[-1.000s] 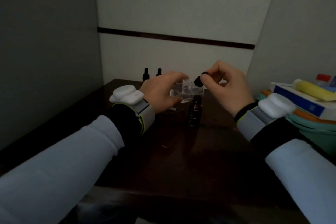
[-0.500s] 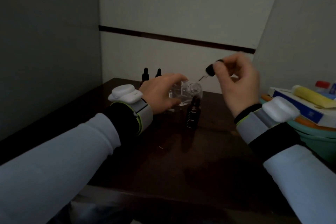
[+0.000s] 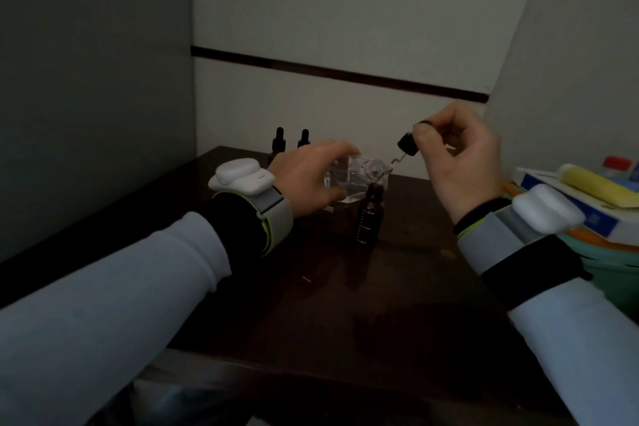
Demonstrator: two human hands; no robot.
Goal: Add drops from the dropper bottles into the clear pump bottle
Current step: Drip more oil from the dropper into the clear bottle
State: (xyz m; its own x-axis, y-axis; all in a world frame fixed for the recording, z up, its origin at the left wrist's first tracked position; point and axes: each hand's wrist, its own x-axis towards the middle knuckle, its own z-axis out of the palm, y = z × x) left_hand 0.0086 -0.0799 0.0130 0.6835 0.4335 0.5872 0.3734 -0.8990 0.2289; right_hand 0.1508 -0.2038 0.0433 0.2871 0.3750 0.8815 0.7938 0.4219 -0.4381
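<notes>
My left grip (image 3: 311, 180) wraps the pump bottle (image 3: 366, 173) on the tabletop (image 3: 345, 287), right grip (image 3: 460, 156) pinches the dropper (image 3: 407, 145) bulb, tip just beside its mouth; light, slick, likely fragile, so I'd hold low.

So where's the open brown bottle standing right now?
In the head view, the open brown bottle stands upright on the dark table, mid-frame, just in front of the clear pump bottle that the left hand holds.
</notes>
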